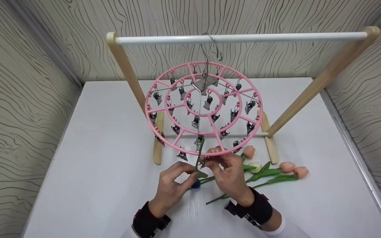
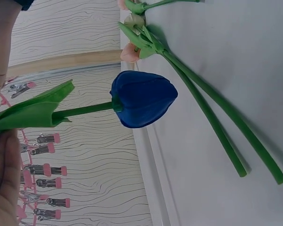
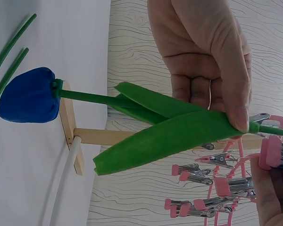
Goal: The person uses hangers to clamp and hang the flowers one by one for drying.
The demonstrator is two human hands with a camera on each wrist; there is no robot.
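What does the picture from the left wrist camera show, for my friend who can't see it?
A blue tulip hangs in the air on a green stem, with the left hand beside its green leaf. Behind it, other tulips with long green stems lie on a white table. Pink-tipped metal clips show near the hand.

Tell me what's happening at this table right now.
A person holds a blue artificial tulip upside down by its green stem, the left hand pinching it near the leaves. The right hand works a metal clip at the near rim of the round pink plastic clip hanger, which hangs from a white rail. Several pink and cream tulips lie on the white table.
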